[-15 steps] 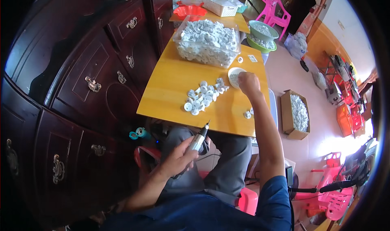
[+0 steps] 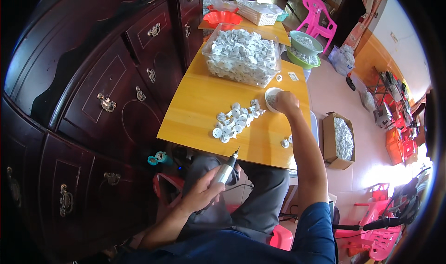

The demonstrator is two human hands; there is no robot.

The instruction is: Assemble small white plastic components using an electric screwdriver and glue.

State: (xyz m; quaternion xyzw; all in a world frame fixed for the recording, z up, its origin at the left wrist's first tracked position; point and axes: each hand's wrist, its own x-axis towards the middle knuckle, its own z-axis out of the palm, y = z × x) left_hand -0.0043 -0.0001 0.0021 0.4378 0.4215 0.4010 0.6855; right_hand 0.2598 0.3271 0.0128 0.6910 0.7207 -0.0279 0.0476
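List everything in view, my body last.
Table: one, yellow, centre
Tub: one, clear, table's far end
Parts: many, white, in tub, on table
Cup: one, white, table's right
Tool: one, silver and black, before table
Bowl: one, red, beyond tub
Basket: one, white, right of bowl
Basins: two, green, right of tub
Box: one, brown, right of table
Chairs: at least two, pink, right
Cabinet: one, maroon, left
Clutter: uncountable, mixed colours, right edge
Trousers: one, grey, below table
Left hand: one, bare, around tool
Right hand: one, bare, at cup
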